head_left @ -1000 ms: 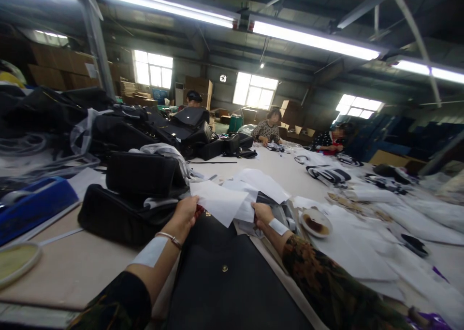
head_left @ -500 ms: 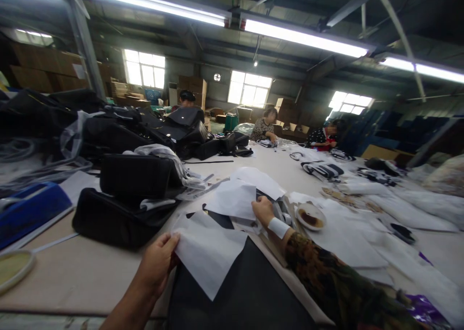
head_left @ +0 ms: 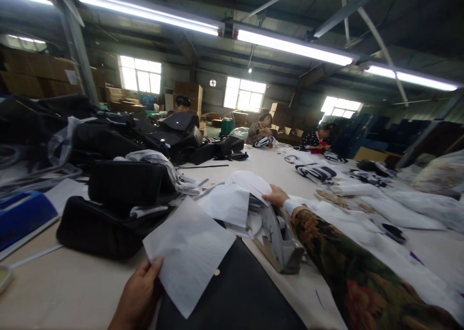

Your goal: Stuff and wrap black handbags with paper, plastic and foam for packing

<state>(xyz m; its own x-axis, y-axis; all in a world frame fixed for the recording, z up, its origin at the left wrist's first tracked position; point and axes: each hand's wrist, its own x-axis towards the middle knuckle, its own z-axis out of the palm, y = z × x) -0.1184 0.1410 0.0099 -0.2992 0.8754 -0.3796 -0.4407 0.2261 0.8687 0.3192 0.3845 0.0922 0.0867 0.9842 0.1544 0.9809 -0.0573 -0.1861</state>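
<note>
My left hand [head_left: 138,294] pinches the near corner of a white paper sheet [head_left: 188,252], which hangs over a flat black bag panel [head_left: 239,291] with a small gold stud. My right hand [head_left: 276,195] reaches forward in a patterned sleeve and rests with its fingers curled on a loose heap of white sheets [head_left: 235,194] in the middle of the table. A grey tape dispenser [head_left: 281,240] stands just below that arm.
Black bags [head_left: 116,209] are stacked at the left, with more piled behind. A blue tray [head_left: 20,214] sits at the far left. White paper and wrapped goods [head_left: 380,209] cover the right side. Three people sit at the far end of the table.
My left hand has drawn the sheet down and toward me over the black panel. My right hand has moved farther out onto the paper heap. The view has shifted left.
</note>
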